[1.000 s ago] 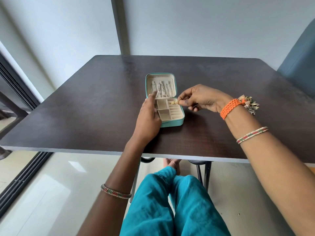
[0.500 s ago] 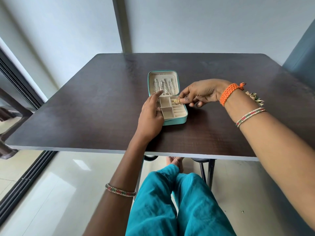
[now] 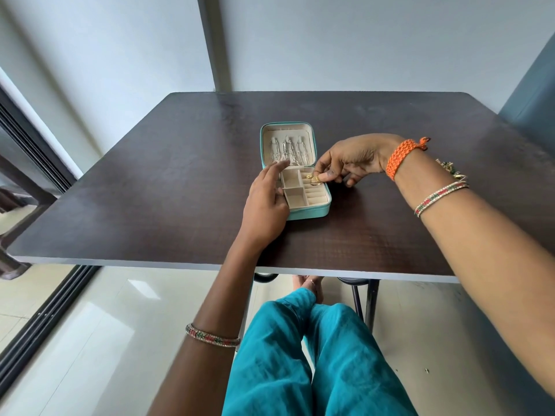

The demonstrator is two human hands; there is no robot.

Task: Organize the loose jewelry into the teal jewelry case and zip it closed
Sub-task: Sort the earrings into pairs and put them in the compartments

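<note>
Presently, one teal jewelry case (image 3: 309, 212) lies open on one dark table (image 3: 150, 187), its lid laid flat on the far side of the tray. Lid (image 3: 286, 130): silver chains (image 3: 288, 150) hang in about four strands; exact count unclear. Tray: two square pockets (image 3: 293, 187) on the case's left half, one ridged ring strip on its right half. Two hands at the case. Left hand (image 3: 265, 205) rests against the case's left edge, fingers relaxed and extended, forefinger reaching toward the hinge, gripping nothing. Right hand (image 3: 353, 160) hovers over the case's right side, thumb and forefinger pinching one gold ring (image 3: 314, 180) at the far end of the ring strip. Worn: one orange braided band (image 3: 401, 156) and two beaded bangles, one on each forearm.
</note>
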